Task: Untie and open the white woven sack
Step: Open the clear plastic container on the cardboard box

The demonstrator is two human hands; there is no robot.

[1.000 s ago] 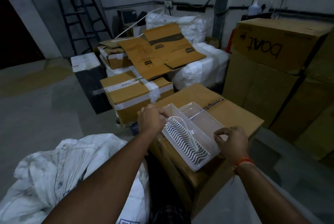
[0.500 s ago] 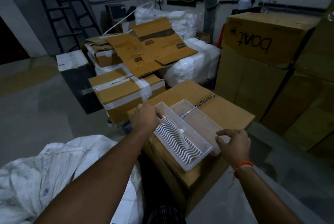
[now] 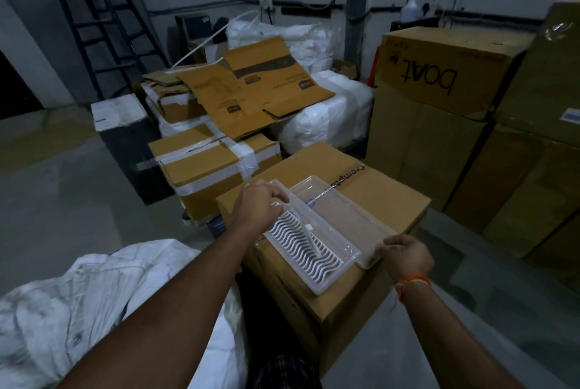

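The crumpled white woven sack (image 3: 94, 300) is seen low at the left, beneath the left forearm, untouched. The left hand (image 3: 257, 205) is curled over the far end of a clear plastic tray (image 3: 310, 250) on a brown cardboard box (image 3: 376, 200); its near corner is pinched by the right hand (image 3: 405, 255). The left hand is judged nearer to the sack.

**Count of things in view**

Two hands: left hand (image 3: 257, 205), right hand (image 3: 405, 255). One clear plastic tray (image 3: 314, 231). One white woven sack (image 3: 94, 294) at lower left. One black stepladder (image 3: 94, 27) at upper left. One spray bottle (image 3: 411, 2) at upper right. One flattened cardboard sheet (image 3: 251, 90). Cardboard boxes number at least six.
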